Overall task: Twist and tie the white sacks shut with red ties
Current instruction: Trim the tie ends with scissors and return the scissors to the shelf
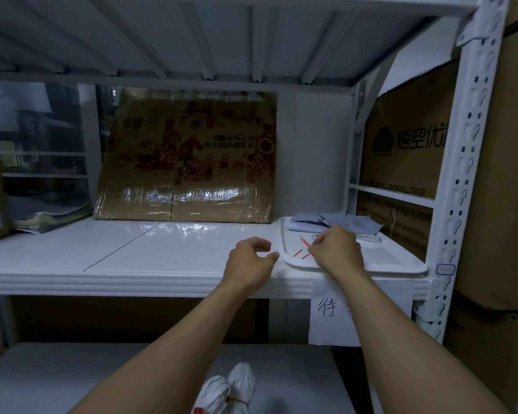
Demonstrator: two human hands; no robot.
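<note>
Pinching red ties (304,249), right hand (337,251), label "待" (326,306)

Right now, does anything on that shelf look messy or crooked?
A little. The thin red ties lie scattered and crossed on the flat white plastic tray, and that tray juts past the white metal shelf's front edge. The big brown cardboard box at the back leans, tilted.
</note>
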